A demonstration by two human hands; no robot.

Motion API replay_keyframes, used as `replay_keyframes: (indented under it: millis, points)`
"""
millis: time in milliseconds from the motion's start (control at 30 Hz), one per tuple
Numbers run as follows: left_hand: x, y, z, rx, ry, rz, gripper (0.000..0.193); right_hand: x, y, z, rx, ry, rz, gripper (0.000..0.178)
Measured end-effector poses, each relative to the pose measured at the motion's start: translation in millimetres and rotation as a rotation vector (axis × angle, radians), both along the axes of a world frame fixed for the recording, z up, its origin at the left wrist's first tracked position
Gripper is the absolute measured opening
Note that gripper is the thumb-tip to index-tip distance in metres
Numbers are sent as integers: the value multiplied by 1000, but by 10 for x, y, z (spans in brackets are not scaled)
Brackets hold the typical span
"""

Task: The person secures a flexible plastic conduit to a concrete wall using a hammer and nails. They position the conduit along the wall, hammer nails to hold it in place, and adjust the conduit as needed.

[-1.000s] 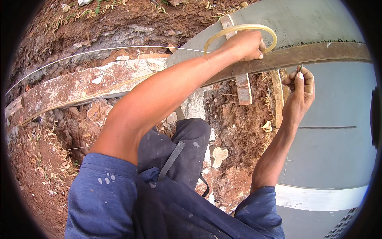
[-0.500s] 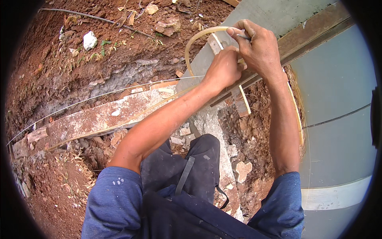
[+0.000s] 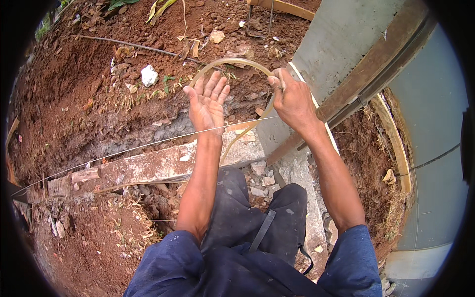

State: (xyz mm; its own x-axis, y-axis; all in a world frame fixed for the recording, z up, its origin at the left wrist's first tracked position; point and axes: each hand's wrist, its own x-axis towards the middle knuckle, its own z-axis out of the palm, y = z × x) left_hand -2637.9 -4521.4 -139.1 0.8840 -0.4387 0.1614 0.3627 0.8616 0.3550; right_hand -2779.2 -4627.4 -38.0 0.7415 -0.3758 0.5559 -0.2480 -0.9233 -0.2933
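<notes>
My left hand [image 3: 208, 105] is raised with its palm toward me and its fingers stretched out. A thin, yellowish clear hose [image 3: 230, 60] arches from behind its fingertips over to my right hand [image 3: 293, 100]. The right thumb and fingers are closed round the hose beside a grey concrete post [image 3: 336, 47]. Below that grip the hose hangs down and runs left along a concrete beam [image 3: 148, 162]. Whether it touches my left fingers, and where that end lies, I cannot tell.
A taut white string [image 3: 148, 148] crosses above the beam. Brown wooden boards [image 3: 373, 69] line the post's side. To the right stands a large grey curved surface [image 3: 440, 148]. Red soil [image 3: 99, 69] with stones rises beyond, and rubble [image 3: 262, 185] lies by my knees.
My left hand has let go near the post, moved left and opened. My right hand has come down and slightly left, keeping the hose. The view has shifted.
</notes>
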Motion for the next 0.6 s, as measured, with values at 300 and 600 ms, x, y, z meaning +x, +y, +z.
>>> replay_keyframes:
  millis: [300, 600]
  points:
    - [495, 318, 142, -140, 225, -148, 66, -223, 118, -72, 76, 167, -26, 12]
    - [-997, 865, -406, 530, 64, -403, 55, -1312, 320, -241, 458, -329, 47, 16]
